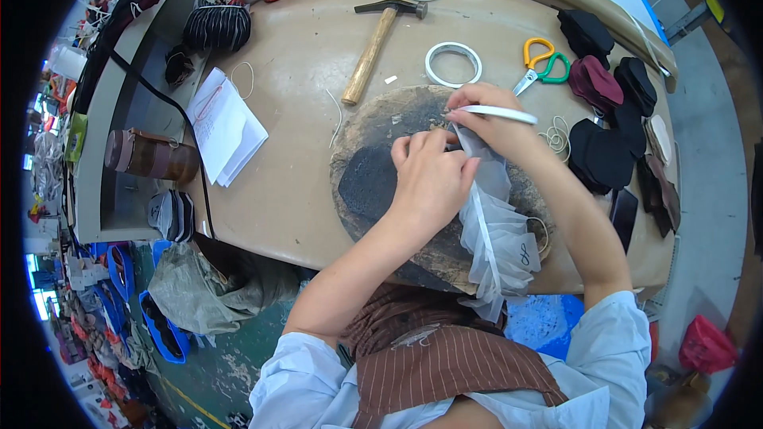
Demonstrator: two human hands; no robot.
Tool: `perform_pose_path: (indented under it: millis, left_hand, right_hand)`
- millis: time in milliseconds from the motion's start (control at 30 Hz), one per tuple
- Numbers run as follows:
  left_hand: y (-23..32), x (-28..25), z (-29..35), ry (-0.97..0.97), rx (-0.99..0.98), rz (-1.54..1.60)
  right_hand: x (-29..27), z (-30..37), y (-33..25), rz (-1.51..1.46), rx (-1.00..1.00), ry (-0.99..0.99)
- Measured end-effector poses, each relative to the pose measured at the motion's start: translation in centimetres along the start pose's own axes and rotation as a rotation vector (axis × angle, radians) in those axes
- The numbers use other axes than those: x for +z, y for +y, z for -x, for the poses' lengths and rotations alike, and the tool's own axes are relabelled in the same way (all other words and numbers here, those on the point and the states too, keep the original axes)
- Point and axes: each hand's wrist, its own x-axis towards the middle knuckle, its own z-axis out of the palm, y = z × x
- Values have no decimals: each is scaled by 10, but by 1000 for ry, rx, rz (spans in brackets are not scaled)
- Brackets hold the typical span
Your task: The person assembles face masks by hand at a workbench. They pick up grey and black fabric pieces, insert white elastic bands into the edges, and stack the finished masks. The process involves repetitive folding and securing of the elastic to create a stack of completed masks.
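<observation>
"Where would we say we are, a home or a workshop?"

"A workshop, we think. We see a hammer (370,56), scissors (540,68) and rolls of white tape (430,63) on a broad tan worktable (294,40), around a scarred round wooden block (346,191)."

"Which sort of workshop?"

"One handling soft goods, by our reading: sheer white pieces (489,242) lie across the block, and dark shaped pieces (602,155) sit stacked at the right."

"And beyond the table?"

"We find a green floor (238,357) with a yellow line (195,403), blue bins (163,327) and heaps of mixed goods (95,365) along the left. Even the striped apron (457,365) looks like workwear to us."
</observation>
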Motion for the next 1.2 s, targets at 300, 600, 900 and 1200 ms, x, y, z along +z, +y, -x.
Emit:
perform_pose_path:
  millis: [300, 600, 900, 1200]
  left_hand:
    - [-4, -5, -7, -206, -143, 174]
    - [-34, 0, -73, -532, -644, 703]
    - [-13, -3, -62, -441, -281, 688]
    - [-28, -95, -12, 293, -351, 965]
  right_hand:
    - [33, 49, 33, 351, -261, 291]
    - [27, 57, 21, 71, -67, 357]
    - [8, 76, 1, 502, -400, 566]
    - [-71, 189, -42, -423, -184, -22]
